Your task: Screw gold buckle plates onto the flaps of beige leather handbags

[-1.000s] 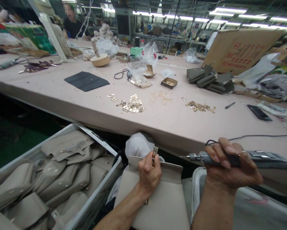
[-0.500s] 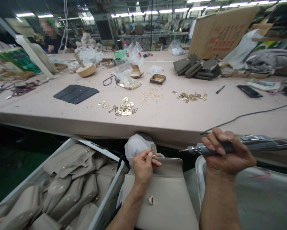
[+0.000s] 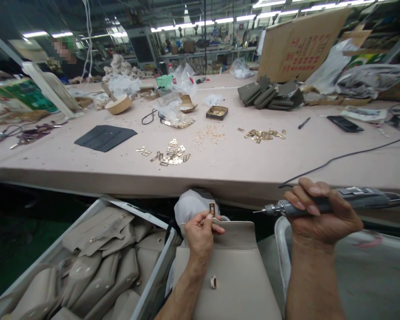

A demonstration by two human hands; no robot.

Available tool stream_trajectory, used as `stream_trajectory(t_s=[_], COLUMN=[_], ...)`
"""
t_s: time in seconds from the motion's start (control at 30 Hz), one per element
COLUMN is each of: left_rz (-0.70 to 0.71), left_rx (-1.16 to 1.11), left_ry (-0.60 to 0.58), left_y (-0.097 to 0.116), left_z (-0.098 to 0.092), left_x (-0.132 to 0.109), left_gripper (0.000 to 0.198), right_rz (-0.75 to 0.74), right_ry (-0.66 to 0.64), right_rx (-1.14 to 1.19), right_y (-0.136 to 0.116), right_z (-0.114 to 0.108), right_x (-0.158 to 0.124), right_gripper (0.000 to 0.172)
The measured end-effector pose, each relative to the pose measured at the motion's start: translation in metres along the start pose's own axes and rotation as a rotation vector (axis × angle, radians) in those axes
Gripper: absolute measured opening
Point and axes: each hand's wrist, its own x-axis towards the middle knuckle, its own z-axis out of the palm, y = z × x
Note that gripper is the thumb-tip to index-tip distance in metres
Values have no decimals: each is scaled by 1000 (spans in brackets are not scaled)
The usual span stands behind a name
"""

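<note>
A beige leather bag point(image 3: 229, 275) lies on my lap below the table edge, a small metal loop point(image 3: 213, 281) on its front. My left hand point(image 3: 200, 233) rests at the bag's top flap and pinches a small gold metal fitting point(image 3: 212, 209) upright between thumb and fingers. To the right, my right hand point(image 3: 320, 213) is wrapped around a grey electric screwdriver point(image 3: 323, 206), held level, its thin tip pointing left toward the fitting but a hand's width away. Its black cord point(image 3: 346, 156) runs over the table.
A pink worktable point(image 3: 220, 171) carries piles of gold fittings point(image 3: 169, 156), loose screws point(image 3: 209, 134), a small box point(image 3: 216, 112), a dark leather panel point(image 3: 105, 137), grey wallets point(image 3: 269, 95), a phone point(image 3: 345, 123) and cardboard. A bin of beige bags point(image 3: 86, 262) stands at my left. A person sits far left.
The view has swung and dipped a little, the table sliding left then up. My left hand turned the fitting upright at the flap; the screwdriver stayed level in my right hand.
</note>
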Motion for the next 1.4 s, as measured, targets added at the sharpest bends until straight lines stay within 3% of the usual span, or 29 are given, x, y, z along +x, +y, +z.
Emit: stream_trajectory(t_s=[0.33,0.5,0.63,0.77,0.93,1.03,1.13,1.2,1.27,1.3,1.37,1.4], left_rz=[2,-96,-13,76,394,723,965,1043,1106,1133,1125,1089], left_rx=[-6,37,374,360,288,347,306,265,205,161,64,50], left_ry=[6,-167,-331,-336,-375,-352,-252,-277,-369,-418,-513,-621], left_y=[-3,8,20,30,43,59,78,85,79,71,47,34], left_z=[-2,-13,-25,-22,-4,12,31,47,66,76,97,107], left_x=[0,2,1,-6,-28,-48,-69,-82,-93,-98,-106,-109], left_gripper=[34,38,28,22,5,22,33,37,43,45,43,40], right_rz=[26,36,35,14,-57,-62,-81,-108,-137,-152,-174,-177], right_ry=[-11,-40,-62,-140,-232,-283,-272,-252,-300,-338,-401,-415], right_rx=[35,33,1,-35,-142,-126,-117,-125,-131,-139,-174,-201], right_y=[-4,-7,-21,-51,-98,-123,-143,-156,-170,-178,-193,-199], right_z=[2,-4,-3,7,16,24,38,47,55,58,62,64], right_x=[-2,-3,-1,9,21,21,23,29,37,42,50,53], right_gripper=[17,18,17,17,18,12,46,50,26,23,32,33])
